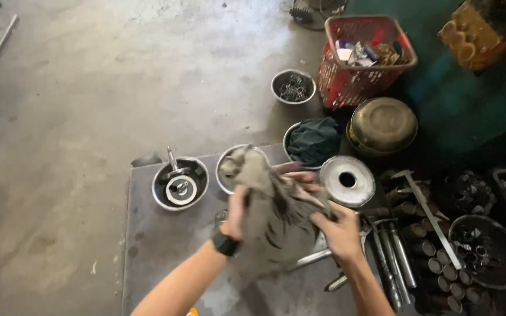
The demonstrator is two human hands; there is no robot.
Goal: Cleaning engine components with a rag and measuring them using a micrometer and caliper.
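Note:
Both my hands hold a dirty grey rag over a grey metal table. My left hand, with a black watch on the wrist, grips the rag's left edge. My right hand grips its right side. The rag's top corner drapes over a small steel bowl. Whatever is under the rag is hidden.
A steel bowl with round metal parts sits to the left. A bowl with a dark green cloth, a shiny metal disc with a hole, a red basket, a brass bowl, several cylinders and rods lie right.

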